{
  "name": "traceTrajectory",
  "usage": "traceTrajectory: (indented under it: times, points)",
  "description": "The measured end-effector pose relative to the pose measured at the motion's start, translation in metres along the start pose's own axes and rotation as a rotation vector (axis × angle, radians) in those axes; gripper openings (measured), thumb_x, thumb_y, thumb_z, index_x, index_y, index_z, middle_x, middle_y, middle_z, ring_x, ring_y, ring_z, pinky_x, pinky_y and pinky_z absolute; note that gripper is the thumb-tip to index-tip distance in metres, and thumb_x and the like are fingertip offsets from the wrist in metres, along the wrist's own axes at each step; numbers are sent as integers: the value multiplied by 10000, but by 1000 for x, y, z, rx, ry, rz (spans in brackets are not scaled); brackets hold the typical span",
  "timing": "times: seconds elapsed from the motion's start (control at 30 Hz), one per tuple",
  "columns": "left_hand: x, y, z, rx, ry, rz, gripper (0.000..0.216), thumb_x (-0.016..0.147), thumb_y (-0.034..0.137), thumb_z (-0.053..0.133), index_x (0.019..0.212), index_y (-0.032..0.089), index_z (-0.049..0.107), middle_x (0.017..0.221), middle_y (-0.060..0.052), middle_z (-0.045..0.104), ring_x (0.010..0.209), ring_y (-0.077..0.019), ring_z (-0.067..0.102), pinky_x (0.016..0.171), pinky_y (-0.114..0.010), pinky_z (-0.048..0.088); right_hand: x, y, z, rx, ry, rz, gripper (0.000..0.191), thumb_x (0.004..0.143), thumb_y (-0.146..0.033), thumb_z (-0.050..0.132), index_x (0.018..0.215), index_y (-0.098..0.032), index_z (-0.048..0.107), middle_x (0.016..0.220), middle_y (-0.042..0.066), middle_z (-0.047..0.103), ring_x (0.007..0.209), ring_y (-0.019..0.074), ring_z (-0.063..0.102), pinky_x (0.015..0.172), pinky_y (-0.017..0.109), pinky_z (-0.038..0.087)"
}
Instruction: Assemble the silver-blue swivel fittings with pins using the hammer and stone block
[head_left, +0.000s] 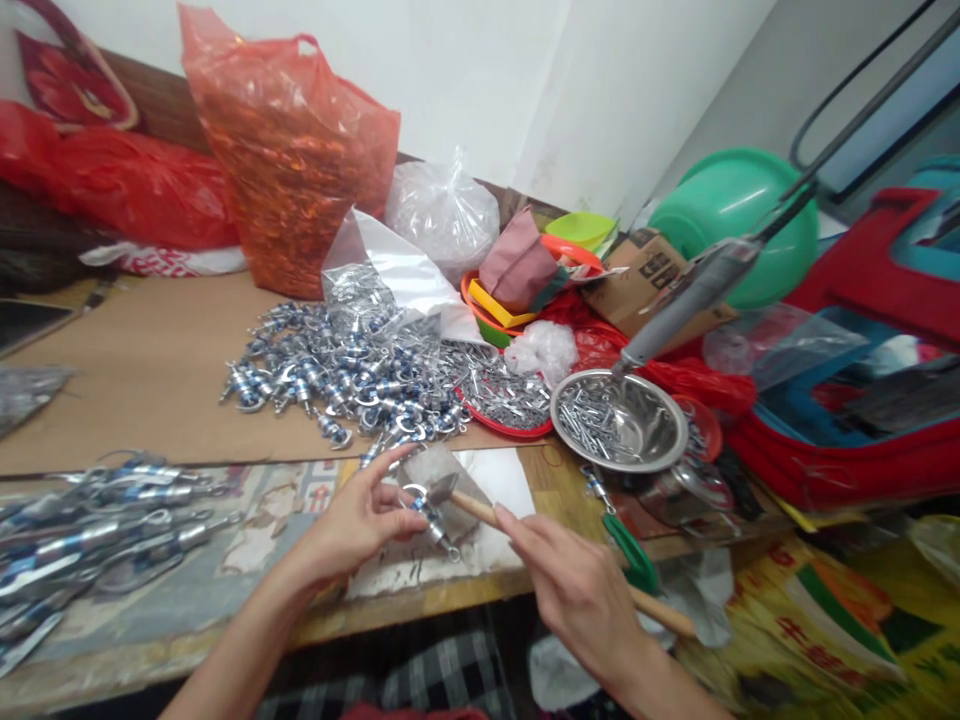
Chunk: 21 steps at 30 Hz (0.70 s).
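My left hand pinches a small blue-and-silver metal clip and steadies it on a grey stone block at the table's front edge. My right hand grips the wooden handle of a small hammer. The hammer's metal head rests just above the clip. A large heap of the same clips lies behind my left hand on the brown tabletop.
A steel bowl of pins and a red dish of metal parts stand to the right. More clips lie at the left. Red plastic bags, a clear bag, coloured trays, a cardboard box and a green basin crowd the back.
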<state>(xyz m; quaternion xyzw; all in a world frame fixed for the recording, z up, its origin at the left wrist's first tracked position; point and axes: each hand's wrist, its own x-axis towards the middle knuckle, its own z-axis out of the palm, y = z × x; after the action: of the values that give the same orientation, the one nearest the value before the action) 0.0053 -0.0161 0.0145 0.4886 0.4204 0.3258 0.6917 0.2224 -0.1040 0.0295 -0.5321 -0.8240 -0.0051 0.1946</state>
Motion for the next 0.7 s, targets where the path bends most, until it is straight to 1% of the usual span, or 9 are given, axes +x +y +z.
traceTrajectory:
  times: [0.07, 0.17, 0.23, 0.33, 0.37, 0.43, 0.57, 0.63, 0.7]
  points:
    - [0, 0, 0, 4, -6, 2, 826, 589, 177, 672, 1295, 140, 245, 599, 36, 614, 539, -126, 564, 547, -257, 421, 1, -2, 1, 12, 28, 2, 479, 817, -62, 347, 1260, -228, 424, 873, 64, 626, 730, 163, 599, 620, 253, 485]
    - [0, 1, -1, 3, 6, -2, 846, 580, 177, 682, 1304, 140, 246, 610, 30, 629, 557, -134, 582, 565, -267, 442, 9, 2, 2, 68, -40, 29, 472, 814, -73, 376, 1248, -248, 436, 856, 46, 635, 731, 151, 604, 626, 237, 489]
    - [-1, 1, -1, 20, 36, -18, 773, 561, 191, 700, 1254, 138, 363, 646, 8, 654, 608, -156, 610, 602, -286, 465, 14, 13, 8, 167, -18, 115, 443, 817, -115, 418, 1235, -258, 449, 912, 41, 638, 788, 154, 608, 673, 253, 496]
    - [-3, -1, 1, 59, 94, -55, 381, 561, 253, 707, 915, 127, 646, 693, -39, 695, 653, -179, 630, 648, -301, 492, 20, 41, 25, 335, 38, 299, 397, 796, -202, 502, 1192, -202, 500, 1051, 76, 620, 927, 195, 592, 791, 334, 480]
    - [-4, -3, 3, 50, 120, -62, 274, 572, 279, 698, 801, 130, 677, 697, -49, 704, 650, -181, 633, 646, -300, 500, 21, 51, 30, 375, 16, 343, 393, 784, -228, 525, 1173, -179, 519, 1075, 90, 613, 949, 211, 587, 808, 357, 473]
    - [-5, -5, 5, -3, 171, -61, 208, 580, 301, 690, 719, 146, 693, 692, -51, 717, 635, -180, 635, 621, -293, 512, 24, 66, 39, 403, -58, 376, 357, 786, -266, 533, 1124, -154, 560, 1055, 101, 626, 931, 216, 599, 794, 360, 480]
    - [-2, -7, 11, -46, 212, -46, 198, 544, 275, 711, 710, 169, 709, 714, -50, 727, 618, -183, 635, 591, -289, 525, 52, 85, 40, 86, -91, 339, 254, 862, -239, 434, 1020, -171, 620, 964, 65, 647, 889, 150, 596, 771, 259, 471]
    - [0, -6, 13, -13, 214, -19, 171, 564, 295, 695, 681, 172, 714, 849, -68, 719, 673, -206, 643, 600, -308, 532, 78, 94, 38, -68, -72, 373, 266, 880, -163, 387, 1033, -160, 604, 1011, 82, 613, 949, 147, 561, 822, 258, 434]
    - [1, -4, 14, 70, 217, 28, 148, 584, 311, 673, 643, 182, 717, 968, -78, 689, 768, -244, 639, 628, -334, 534, 105, 105, 39, -130, -90, 427, 256, 867, -107, 393, 1019, -131, 597, 1019, 118, 592, 976, 175, 545, 842, 295, 417]
